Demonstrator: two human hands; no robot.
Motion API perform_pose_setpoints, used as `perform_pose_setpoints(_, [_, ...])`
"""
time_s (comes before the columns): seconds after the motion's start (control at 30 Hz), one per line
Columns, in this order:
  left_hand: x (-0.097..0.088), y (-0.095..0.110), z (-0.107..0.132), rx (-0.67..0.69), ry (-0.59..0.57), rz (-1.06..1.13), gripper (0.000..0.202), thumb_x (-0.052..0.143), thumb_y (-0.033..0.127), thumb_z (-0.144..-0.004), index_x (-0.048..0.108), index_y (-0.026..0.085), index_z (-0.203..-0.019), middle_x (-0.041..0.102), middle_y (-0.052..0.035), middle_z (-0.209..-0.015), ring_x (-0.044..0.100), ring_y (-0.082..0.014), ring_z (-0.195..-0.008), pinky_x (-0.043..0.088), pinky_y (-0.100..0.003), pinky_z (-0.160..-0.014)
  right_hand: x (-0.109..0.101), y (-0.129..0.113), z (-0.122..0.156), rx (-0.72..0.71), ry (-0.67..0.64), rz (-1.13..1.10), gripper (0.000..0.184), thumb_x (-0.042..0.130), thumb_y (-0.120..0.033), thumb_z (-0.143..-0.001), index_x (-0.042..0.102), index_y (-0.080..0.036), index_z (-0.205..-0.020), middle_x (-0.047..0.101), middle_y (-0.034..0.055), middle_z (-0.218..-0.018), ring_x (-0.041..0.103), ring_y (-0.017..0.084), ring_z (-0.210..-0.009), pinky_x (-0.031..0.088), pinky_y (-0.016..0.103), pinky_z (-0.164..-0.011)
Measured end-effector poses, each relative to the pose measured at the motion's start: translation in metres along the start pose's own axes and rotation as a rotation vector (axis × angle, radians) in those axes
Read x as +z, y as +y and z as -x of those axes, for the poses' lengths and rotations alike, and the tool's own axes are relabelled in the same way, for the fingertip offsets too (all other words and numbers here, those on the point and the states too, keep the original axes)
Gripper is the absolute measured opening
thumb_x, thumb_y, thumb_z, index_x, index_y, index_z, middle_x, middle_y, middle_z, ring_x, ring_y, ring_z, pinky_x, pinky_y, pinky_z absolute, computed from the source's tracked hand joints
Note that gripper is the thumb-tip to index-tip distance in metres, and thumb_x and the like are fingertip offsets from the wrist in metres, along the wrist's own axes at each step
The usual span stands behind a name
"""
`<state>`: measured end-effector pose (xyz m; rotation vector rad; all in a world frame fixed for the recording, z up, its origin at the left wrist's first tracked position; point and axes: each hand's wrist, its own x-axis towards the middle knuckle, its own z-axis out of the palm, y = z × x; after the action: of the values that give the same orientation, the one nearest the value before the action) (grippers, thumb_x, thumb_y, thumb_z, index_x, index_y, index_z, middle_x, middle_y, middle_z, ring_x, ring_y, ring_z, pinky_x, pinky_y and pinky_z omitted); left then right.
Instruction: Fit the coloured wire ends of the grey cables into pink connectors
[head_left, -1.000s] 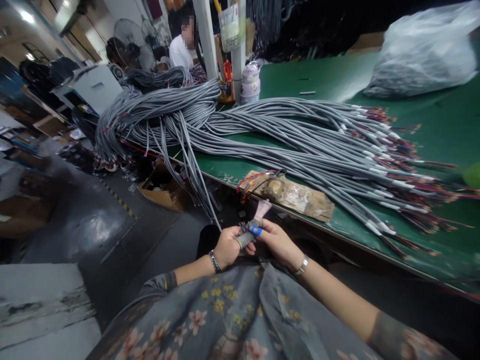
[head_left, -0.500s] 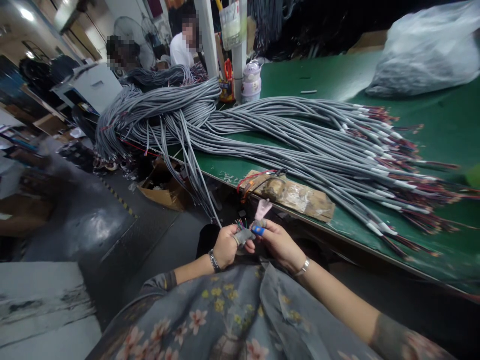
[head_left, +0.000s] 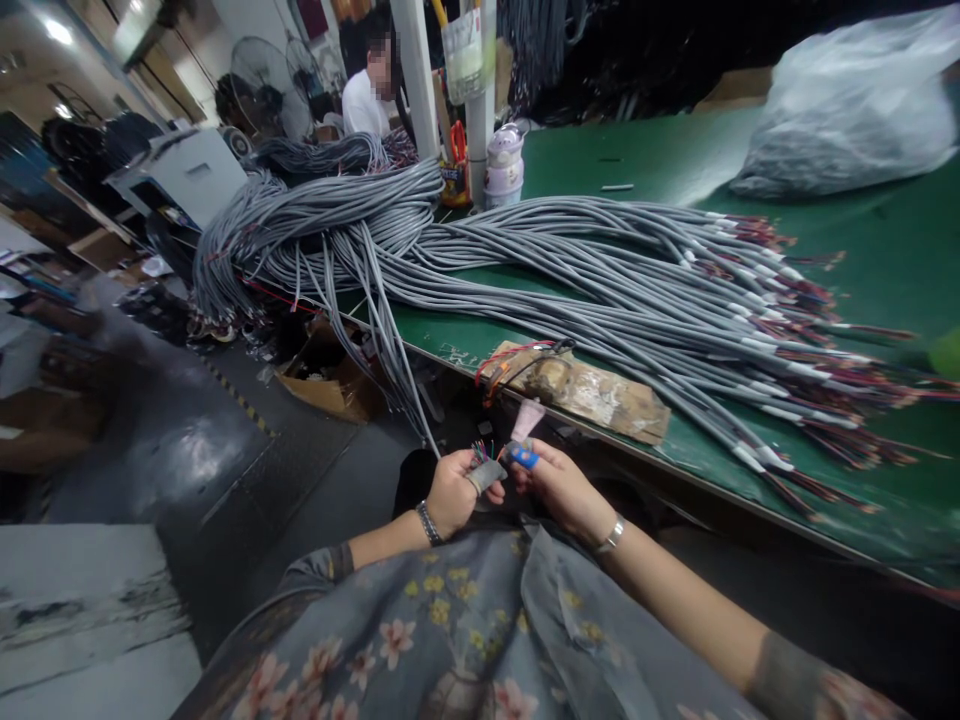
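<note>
Holding coloured wires [head_left: 484, 452] gripped in left hand [head_left: 452, 497], just off front edge of table [head_left: 637, 150]; right hand [head_left: 568, 490] hovering just beside, grip we cannot tell. Apparently we are separating wires; next move calling for steady left hold, fine right pinch.

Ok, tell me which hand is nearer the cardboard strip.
Right. In view, the right hand is below the cardboard strip; the left hand is farther, below and left.
</note>
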<state>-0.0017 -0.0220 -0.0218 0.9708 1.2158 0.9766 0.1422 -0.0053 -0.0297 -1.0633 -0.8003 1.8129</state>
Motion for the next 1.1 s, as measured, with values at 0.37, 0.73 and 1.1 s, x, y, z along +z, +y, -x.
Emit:
perform_pose_setpoints(0.37, [0.0,0.007,0.003,0.058,-0.004,-0.152,0.04,0.07,0.054,-0.063,0.057,0.017,-0.055,0.059,-0.0013,-0.048,0.055,-0.0119,-0.045,0.047,-0.024,-0.048,0.008,-0.006,0.0,-0.005,0.019,0.163,0.032,0.079,-0.042,-0.055,0.058,-0.018,-0.06,0.052,-0.0046,-0.05,0.038,0.008,-0.046,0.03,0.024,-0.047])
perform_pose_setpoints(0.73, [0.001,-0.001,-0.004,-0.128,-0.155,0.191,0.043,0.072,0.054,-0.056,0.059,0.012,-0.054,0.059,-0.0046,-0.046,0.049,-0.0107,-0.037,0.04,-0.024,-0.04,0.004,0.004,-0.002,-0.006,-0.259,-0.088,0.03,0.072,-0.041,-0.068,0.052,-0.021,-0.063,0.056,-0.0033,-0.048,0.054,0.015,-0.044,0.041,0.031,-0.052])
perform_pose_setpoints(1.1, [0.001,-0.006,-0.003,-0.111,0.025,0.162,0.034,0.074,0.045,-0.055,0.059,0.014,-0.057,0.056,-0.0006,-0.043,0.048,-0.0095,-0.036,0.039,-0.022,-0.04,0.001,0.002,-0.003,0.04,-0.026,-0.036,0.038,0.078,-0.05,-0.058,0.062,-0.018,-0.069,0.052,-0.0037,-0.056,0.042,0.008,-0.049,0.034,0.023,-0.047])
